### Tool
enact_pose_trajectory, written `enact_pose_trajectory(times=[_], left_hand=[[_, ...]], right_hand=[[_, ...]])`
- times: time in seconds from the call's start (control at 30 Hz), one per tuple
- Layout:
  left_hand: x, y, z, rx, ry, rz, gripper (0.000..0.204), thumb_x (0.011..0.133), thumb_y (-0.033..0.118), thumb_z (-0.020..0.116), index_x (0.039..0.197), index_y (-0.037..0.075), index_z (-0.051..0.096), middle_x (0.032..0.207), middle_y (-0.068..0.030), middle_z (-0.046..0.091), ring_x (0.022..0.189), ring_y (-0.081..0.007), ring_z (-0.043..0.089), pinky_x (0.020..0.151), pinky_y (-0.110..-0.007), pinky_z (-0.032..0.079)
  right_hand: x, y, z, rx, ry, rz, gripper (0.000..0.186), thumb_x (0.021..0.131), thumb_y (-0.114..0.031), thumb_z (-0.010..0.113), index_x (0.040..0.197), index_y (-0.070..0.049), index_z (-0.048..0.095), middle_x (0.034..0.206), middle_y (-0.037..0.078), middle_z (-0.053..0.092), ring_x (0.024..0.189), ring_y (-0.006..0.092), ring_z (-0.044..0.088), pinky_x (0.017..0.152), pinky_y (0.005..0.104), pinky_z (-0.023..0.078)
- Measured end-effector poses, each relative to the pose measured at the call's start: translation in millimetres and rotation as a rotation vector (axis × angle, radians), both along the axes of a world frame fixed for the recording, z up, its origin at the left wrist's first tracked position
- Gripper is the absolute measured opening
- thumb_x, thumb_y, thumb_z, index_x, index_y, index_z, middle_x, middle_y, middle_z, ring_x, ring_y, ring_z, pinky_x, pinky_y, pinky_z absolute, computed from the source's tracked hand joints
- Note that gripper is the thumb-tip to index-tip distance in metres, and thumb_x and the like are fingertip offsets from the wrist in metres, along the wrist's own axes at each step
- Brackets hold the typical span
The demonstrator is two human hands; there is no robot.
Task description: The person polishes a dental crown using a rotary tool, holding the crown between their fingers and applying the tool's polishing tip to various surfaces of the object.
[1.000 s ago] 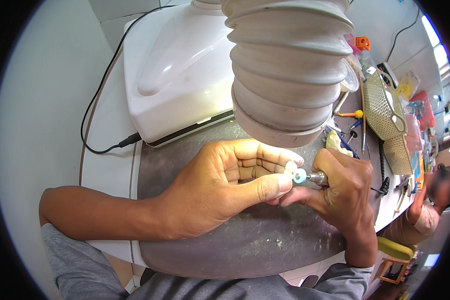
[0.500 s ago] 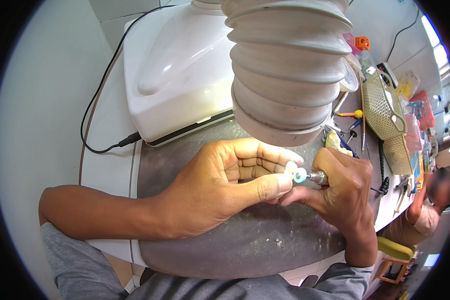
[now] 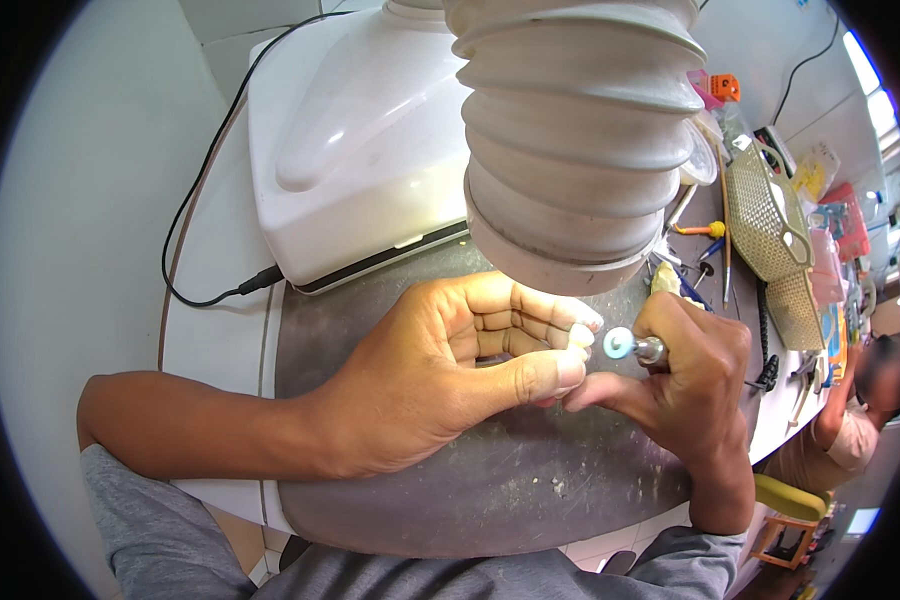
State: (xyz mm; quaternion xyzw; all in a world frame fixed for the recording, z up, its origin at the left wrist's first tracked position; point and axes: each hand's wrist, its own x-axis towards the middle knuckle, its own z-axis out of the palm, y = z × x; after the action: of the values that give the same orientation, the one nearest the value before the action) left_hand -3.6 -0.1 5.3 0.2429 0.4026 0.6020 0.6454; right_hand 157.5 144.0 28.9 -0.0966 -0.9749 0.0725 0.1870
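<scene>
Your left hand (image 3: 440,385) sits at the centre of the frame, fingers curled in and thumb pressed toward the fingertips, closed on something small that the pictures do not show clearly; I cannot tell what the piece is, only that it is pinched right at the tips, just beside the tool's head. Your right hand (image 3: 695,385), right of centre, is wrapped shut around a rotary handpiece (image 3: 652,349), of which only the metal nose shows, with a small pale blue polishing wheel (image 3: 618,343) on its end pointing left toward your left fingertips. The wheel and the fingertips look to be touching or very nearly so.

Judging by its size, the pinched piece is light and easy to lose, likely stiff, and it could slip or fly if the wheel catches it, so a firm pinch at its edges with the worked face left bare would suit it. The handpiece looks rigid and slim; hold it low near the nose, as you do, for control.

Both hands rest over a dark grey bench (image 3: 490,480) dusted with pale crumbs. A ribbed white suction hose (image 3: 580,140) hangs at the upper centre, a white machine housing (image 3: 350,150) stands at the upper left with a black cable (image 3: 210,290), and perforated trays (image 3: 770,220) lie at the right
</scene>
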Motion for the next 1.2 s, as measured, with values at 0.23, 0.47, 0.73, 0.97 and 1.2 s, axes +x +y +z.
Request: enact_pose_trajectory(times=[0.23,0.47,0.73,0.97,1.2], left_hand=[[2,1,-6,0.039,0.159,0.018,0.034,0.086,0.004,0.067,0.117,-0.003,0.056,0.102,-0.0069,0.063,0.094,-0.0105,0.060,0.086,-0.026,0.050],[3,0,-6,0.073,0.179,-0.008,0.020,0.084,0.003,0.069,0.101,-0.001,0.058,0.103,-0.0093,0.064,0.097,-0.0119,0.061,0.088,-0.027,0.051],[5,1,-12,0.128,0.207,0.039,0.019,0.084,-0.002,0.067,0.101,-0.004,0.059,0.104,-0.0120,0.064,0.098,-0.0138,0.062,0.088,-0.027,0.051],[5,0,-6,0.071,0.271,0.034,0.016,0.083,-0.004,0.067,0.099,-0.005,0.066,0.103,-0.0146,0.066,0.095,-0.0161,0.064,0.087,-0.027,0.052],[4,0,-10,0.137,0.290,0.011,0.024,0.084,-0.004,0.065,0.108,-0.005,0.062,0.102,-0.0137,0.066,0.096,-0.0156,0.064,0.086,-0.027,0.052]], right_hand=[[0,-5,5,-0.224,0.102,-0.071,0.054,0.061,-0.050,0.081,0.073,-0.003,0.058,0.057,0.002,0.048,0.049,0.0119,0.046,0.047,0.0248,0.035],[-1,-7,16,-0.411,0.085,0.076,0.023,0.069,-0.016,0.081,0.082,-0.001,0.069,0.068,0.006,0.064,0.056,0.0155,0.058,0.052,0.0254,0.042],[-1,-8,15,-0.499,0.103,0.071,0.016,0.069,-0.009,0.079,0.080,0.000,0.070,0.068,0.007,0.066,0.057,0.0158,0.060,0.054,0.0254,0.043],[2,0,21,-0.554,-0.005,0.039,0.017,0.068,-0.011,0.081,0.077,0.000,0.070,0.067,0.006,0.065,0.055,0.0132,0.058,0.051,0.0237,0.040],[2,0,21,-0.542,0.004,-0.024,0.021,0.067,-0.013,0.082,0.075,-0.001,0.068,0.068,0.006,0.065,0.055,0.0127,0.057,0.052,0.0239,0.040]])
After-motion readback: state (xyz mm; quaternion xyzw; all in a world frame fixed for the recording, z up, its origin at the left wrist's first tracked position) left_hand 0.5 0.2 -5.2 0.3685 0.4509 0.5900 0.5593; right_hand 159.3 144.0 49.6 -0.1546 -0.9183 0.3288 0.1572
